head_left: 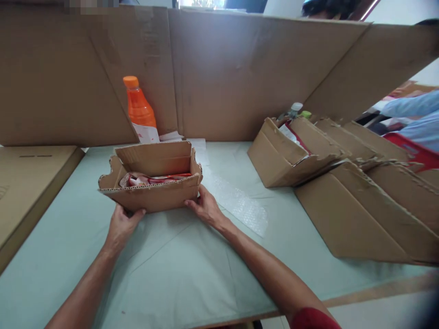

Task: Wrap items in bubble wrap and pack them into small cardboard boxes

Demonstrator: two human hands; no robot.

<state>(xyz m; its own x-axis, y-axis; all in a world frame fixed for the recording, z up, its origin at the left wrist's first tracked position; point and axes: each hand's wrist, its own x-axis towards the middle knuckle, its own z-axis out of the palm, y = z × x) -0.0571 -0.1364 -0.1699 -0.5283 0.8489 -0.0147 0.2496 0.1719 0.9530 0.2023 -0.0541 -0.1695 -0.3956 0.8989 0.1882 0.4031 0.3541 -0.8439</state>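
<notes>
A small open-topped cardboard box (161, 197) with rough-cut edges is between my two hands over the table. My left hand (122, 228) grips its lower left front, thumb on the front wall and fingers out of sight beneath. At the lower right corner, my right hand (207, 209) holds it, thumb in front and fingers around the side. Inside the box lie red and white plastic packets (151, 179), partly hidden by the front wall. Just behind it stands a bottle of orange liquid (140, 107) with an orange cap and white label.
A sheet of bubble wrap (245, 208) lies on the pale green tablecloth (178, 278). Several cardboard bins (346, 214) stand at the right, one holding bottles. A flat carton (34, 183) lies at left. A tall cardboard screen (219, 77) spans the back; people are partly visible beyond.
</notes>
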